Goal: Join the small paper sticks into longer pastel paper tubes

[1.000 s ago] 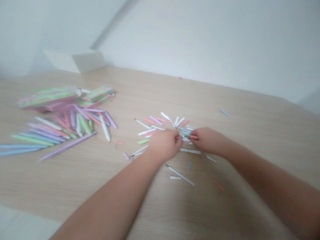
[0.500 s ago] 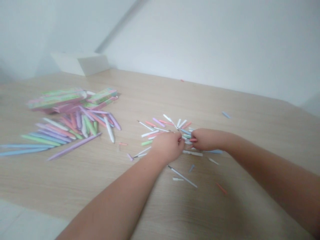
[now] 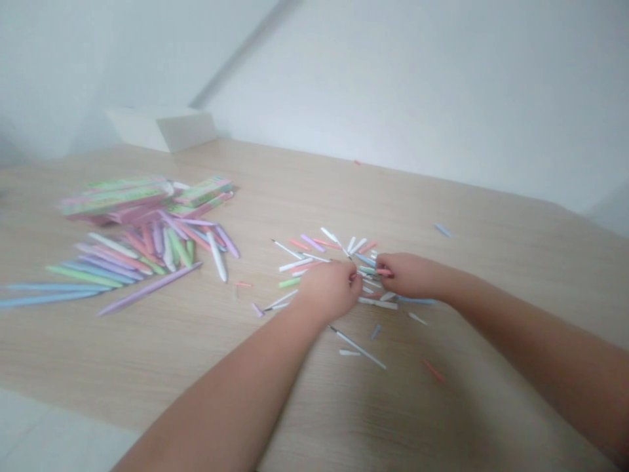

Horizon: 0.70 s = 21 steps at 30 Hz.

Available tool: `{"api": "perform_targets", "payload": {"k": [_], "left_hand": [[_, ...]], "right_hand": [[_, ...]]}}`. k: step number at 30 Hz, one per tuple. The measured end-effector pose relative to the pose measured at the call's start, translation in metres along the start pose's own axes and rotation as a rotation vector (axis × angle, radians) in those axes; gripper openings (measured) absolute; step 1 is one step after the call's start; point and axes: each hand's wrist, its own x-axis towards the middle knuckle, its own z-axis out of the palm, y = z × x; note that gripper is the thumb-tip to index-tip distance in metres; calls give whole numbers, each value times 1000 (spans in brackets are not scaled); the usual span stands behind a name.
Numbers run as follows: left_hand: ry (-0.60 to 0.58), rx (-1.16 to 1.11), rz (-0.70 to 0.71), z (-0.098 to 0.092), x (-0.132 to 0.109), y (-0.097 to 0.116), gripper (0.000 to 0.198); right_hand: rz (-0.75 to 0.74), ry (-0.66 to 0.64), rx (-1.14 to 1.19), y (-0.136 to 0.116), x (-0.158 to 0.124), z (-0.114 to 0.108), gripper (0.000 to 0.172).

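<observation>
Both my hands are closed over a scatter of pen parts on the wooden table. My left hand (image 3: 328, 288) is curled with thumb and fingers together; what lies in its pinch is hidden, though a pinkish bit shows at the fingertips. Close by on its right, my right hand (image 3: 405, 272) pinches a short coral pen piece (image 3: 384, 271). Around them lie white pen refills (image 3: 361, 347) with dark tips, a green piece (image 3: 289, 283), a purple piece (image 3: 312, 242) and several white pieces (image 3: 349, 353). Blur hides finer detail.
On the left lies a heap of pastel pen barrels (image 3: 147, 292), with pink and green printed boxes (image 3: 118, 198) behind it. A white open box (image 3: 187, 131) stands by the wall. Loose pieces include a blue one (image 3: 443, 230) and a coral one (image 3: 432, 371).
The coral piece in my right hand has drawn slightly away from my left hand and sits at another angle. My left hand has hardly moved. The view has shifted a little.
</observation>
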Motion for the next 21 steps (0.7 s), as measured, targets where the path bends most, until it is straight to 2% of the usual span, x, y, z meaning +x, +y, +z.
{"api": "perform_targets", "payload": {"k": [4, 11, 17, 21], "left_hand": [[-1, -8, -7, -1, 0, 0, 38], [10, -13, 2, 1, 0, 1, 37], [7, -34, 11, -3, -1, -1, 38], [27, -49, 84, -3, 2, -4, 38]], "right_hand": [[-24, 35, -4, 4, -2, 6, 13], [-34, 34, -49, 0, -1, 13, 24], [-110, -34, -36, -13, -1, 9, 17], [-134, -1, 69, -14, -11, 8, 13]]}}
